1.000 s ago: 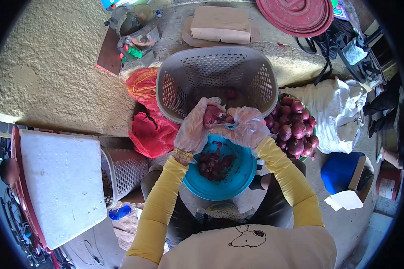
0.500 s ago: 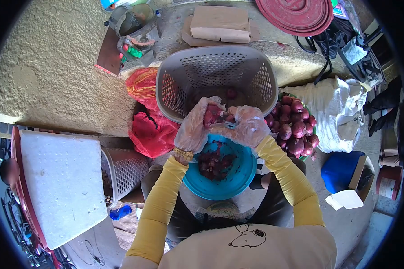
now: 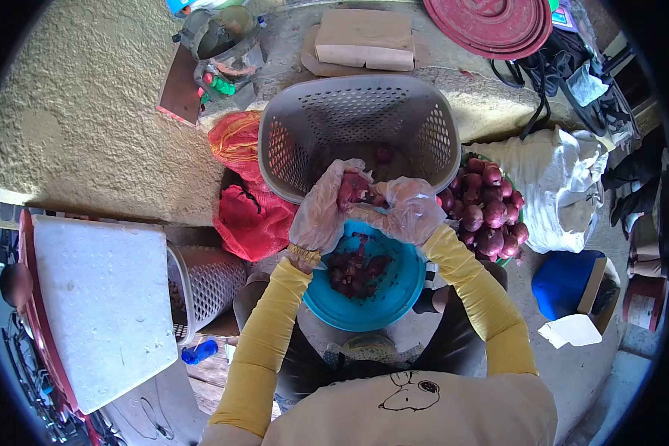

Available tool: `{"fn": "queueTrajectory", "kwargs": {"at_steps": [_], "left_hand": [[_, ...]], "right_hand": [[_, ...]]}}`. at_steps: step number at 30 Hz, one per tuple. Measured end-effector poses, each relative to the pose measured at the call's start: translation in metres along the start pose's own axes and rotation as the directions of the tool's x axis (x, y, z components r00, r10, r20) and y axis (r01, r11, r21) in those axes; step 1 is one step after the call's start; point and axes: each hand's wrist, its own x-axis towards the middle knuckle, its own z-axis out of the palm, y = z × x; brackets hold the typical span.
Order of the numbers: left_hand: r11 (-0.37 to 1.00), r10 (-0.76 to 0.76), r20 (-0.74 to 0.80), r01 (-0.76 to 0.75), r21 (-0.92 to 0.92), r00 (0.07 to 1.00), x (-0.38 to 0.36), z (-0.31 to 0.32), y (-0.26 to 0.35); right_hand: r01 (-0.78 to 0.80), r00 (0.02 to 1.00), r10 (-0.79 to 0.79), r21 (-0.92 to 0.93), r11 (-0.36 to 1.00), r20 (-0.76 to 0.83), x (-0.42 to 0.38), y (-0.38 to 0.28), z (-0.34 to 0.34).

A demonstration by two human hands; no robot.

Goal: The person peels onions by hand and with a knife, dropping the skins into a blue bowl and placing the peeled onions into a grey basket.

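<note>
My left hand, in a clear plastic glove, is closed round a red onion above the near rim of a grey perforated basket. Close beside it, my right hand, gloved too, has its fingers bent in at the onion; whatever they pinch is too small to name. Below both hands a blue basin holds dark red peelings. One onion lies inside the basket. Many red onions fill a green-rimmed container to the right.
Red mesh sacks lean left of the basket. A white sack lies at the right, near a blue container. Further left are a white board and another basket. A cardboard box and red lid lie beyond.
My right hand has shifted very slightly at the onion. My left hand keeps its hold in nearly the same place.
</note>
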Motion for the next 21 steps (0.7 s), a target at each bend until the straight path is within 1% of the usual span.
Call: {"fn": "queueTrajectory", "kwargs": {"at_steps": [1,2,3,5,9,11,12,13,14,15,17,18,20,21], "left_hand": [[0.946,-0.106,-0.009,0.098,-0.31,0.994,0.0,0.002,0.001],[0.789,-0.209,0.015,0.177,-0.589,0.978,0.0,0.003,0.002],[0.789,-0.209,0.015,0.178,-0.588,0.978,0.0,0.003,0.002],[0.948,-0.067,0.005,0.065,-0.312,0.998,0.001,0.003,0.002],[0.964,-0.097,0.001,0.094,-0.25,0.995,0.001,0.003,0.001],[0.99,-0.049,-0.024,0.045,-0.132,0.999,0.001,0.004,0.001],[0.99,-0.048,-0.024,0.045,-0.131,0.999,0.001,0.003,-0.001],[0.917,-0.116,-0.012,0.102,-0.385,0.993,0.001,0.003,-0.003],[0.778,-0.177,0.018,0.151,-0.61,0.984,0.002,0.002,-0.005],[0.778,-0.177,0.018,0.151,-0.61,0.984,0.002,0.002,-0.006],[0.726,-0.223,0.009,0.172,-0.666,0.975,0.002,0.002,-0.008],[0.726,-0.223,0.009,0.172,-0.666,0.975,0.002,0.002,-0.005],[0.678,-0.257,0.016,0.192,-0.709,0.966,0.0,0.004,0.0],[0.678,-0.257,0.016,0.192,-0.709,0.966,0.0,0.003,-0.002]], "right_hand": [[0.032,0.999,-0.033,-0.026,0.999,-0.03,0.0,0.003,0.004],[0.063,0.996,-0.066,-0.053,0.997,-0.06,0.0,0.005,0.006],[0.063,0.996,-0.066,-0.052,0.997,-0.06,0.0,0.005,0.005],[0.078,0.985,-0.09,-0.083,0.994,-0.148,0.0,0.004,0.001],[0.126,0.971,-0.145,-0.111,0.986,-0.188,-0.001,0.012,0.006],[0.083,0.991,-0.095,-0.137,0.987,-0.09,0.0,0.005,-0.001],[0.083,0.991,-0.096,-0.136,0.987,-0.09,0.0,0.004,-0.001],[0.094,0.989,-0.102,-0.072,0.993,-0.11,-0.001,0.003,-0.001],[0.106,0.986,-0.107,-0.007,0.994,-0.13,-0.001,0.002,-0.001],[0.106,0.986,-0.106,-0.007,0.994,-0.13,-0.001,0.0,-0.002],[0.044,0.998,-0.047,-0.077,0.996,-0.033,0.0,-0.002,-0.003],[0.044,0.998,-0.047,-0.077,0.996,-0.033,0.0,-0.002,-0.004],[0.052,0.999,-0.052,0.109,0.993,-0.009,0.0,-0.001,-0.004],[0.052,0.999,-0.051,0.109,0.993,-0.008,0.0,0.001,-0.002]]}}
